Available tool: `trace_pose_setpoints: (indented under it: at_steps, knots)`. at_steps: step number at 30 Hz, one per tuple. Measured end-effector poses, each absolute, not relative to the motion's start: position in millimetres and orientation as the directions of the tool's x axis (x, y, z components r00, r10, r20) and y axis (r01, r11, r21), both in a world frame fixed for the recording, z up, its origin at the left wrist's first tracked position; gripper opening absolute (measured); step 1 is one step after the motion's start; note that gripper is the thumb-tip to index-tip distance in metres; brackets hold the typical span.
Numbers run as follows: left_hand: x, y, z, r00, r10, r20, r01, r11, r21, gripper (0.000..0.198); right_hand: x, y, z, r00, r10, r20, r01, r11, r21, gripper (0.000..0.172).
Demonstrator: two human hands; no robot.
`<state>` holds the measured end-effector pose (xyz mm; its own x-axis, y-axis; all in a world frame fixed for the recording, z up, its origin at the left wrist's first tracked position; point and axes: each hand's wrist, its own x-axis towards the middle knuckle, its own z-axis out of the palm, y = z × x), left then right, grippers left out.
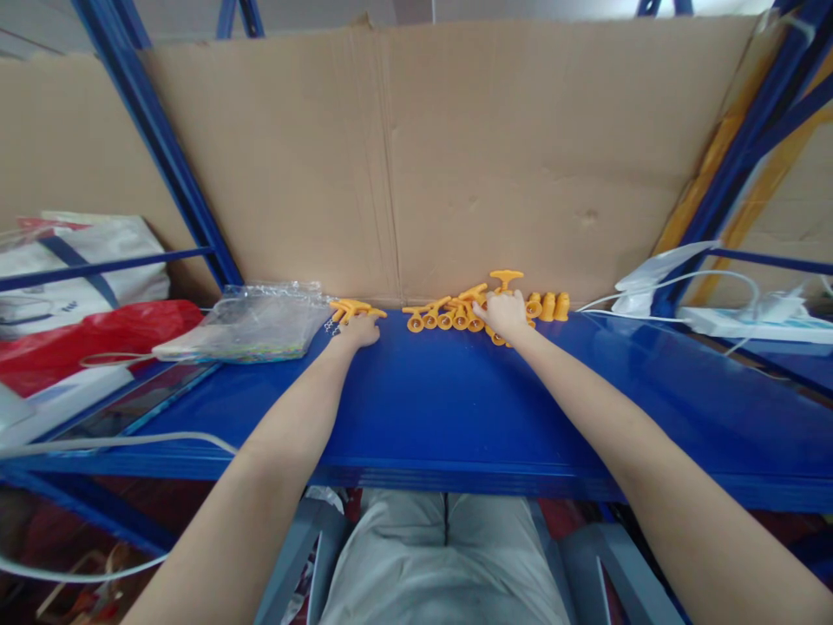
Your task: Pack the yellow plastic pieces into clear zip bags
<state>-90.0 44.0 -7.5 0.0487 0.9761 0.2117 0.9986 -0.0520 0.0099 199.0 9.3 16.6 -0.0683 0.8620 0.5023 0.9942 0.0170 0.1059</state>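
Far back on the blue shelf, my left hand (359, 330) is curled over a small pile of orange T-shaped corkscrew handles (351, 307). Dark metal spirals (331, 327) stick out beside its fingers. My right hand (504, 314) is closed at the right end of a row of orange corkscrews (444, 319), whose round, hollow ends face me. Its fingers are partly hidden among them. One orange T-handle (506, 275) stands up just behind that hand. To its right stand several orange bell-shaped sleeves (549, 306).
A cardboard panel (488, 156) rises behind the blue shelf (449, 408). Clear plastic bags (260, 321) lie left of my left hand, with a red bag (110, 334) farther left. A white power strip (748, 323) with cables is at the right, beside a blue upright (735, 174).
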Motion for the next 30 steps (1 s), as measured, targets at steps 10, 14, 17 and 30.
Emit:
trace_pose_setpoints:
  at_steps: [10,14,17,30]
  knots:
    - [-85.0,36.7,1.5,-0.06,0.963,0.263,0.998,0.063,0.0,0.046,206.1,11.8,15.7,0.167,0.846,0.506,0.969,-0.047,-0.242,0.046]
    - [-82.9,35.7,2.3,-0.04,0.961,0.273,0.999,0.036,0.02,0.044,206.2,12.4,16.2,0.189,0.836,0.516,0.958,-0.041,-0.283,0.051]
    - [-82.7,37.0,1.5,-0.015,0.963,0.268,1.0,0.008,0.028,0.041,205.0,14.6,14.4,0.16,0.868,0.47,0.958,-0.022,-0.285,0.055]
    - [-77.2,34.2,4.1,0.006,0.937,0.35,0.999,-0.021,0.042,0.038,214.1,30.7,10.5,0.076,0.939,0.335,0.934,0.051,-0.355,0.072]
